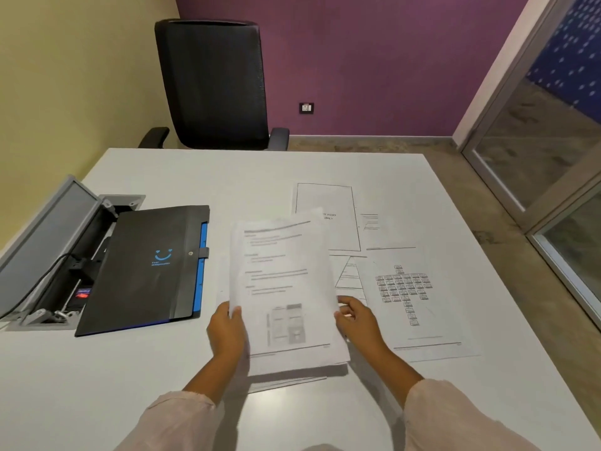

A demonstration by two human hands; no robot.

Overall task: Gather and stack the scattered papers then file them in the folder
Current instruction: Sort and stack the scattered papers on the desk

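Left hand [226,332] & right hand [357,317] gripping paper stack [286,288], black folder [146,268] closed, nr loose sheets [406,297]

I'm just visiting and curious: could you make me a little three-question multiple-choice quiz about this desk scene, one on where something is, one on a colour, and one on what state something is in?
1. Where does the folder lie relative to the stack of papers in the person's hands?
A. To its left
B. To its right
C. Underneath it

2. What colour is the wall behind the office chair?
A. Green
B. Purple
C. White

3. What state is the folder in?
A. Wide open with papers inside
B. Closed, its strap fastened
C. Standing upright

Answers:
1. A: the folder rests on the table left of the stack, beside the open cable box.
2. B: the wall with the socket is purple.
3. B: its black cover lies flat and shut while the left hand and right hand grip the stack; loose sheets lie to the right.
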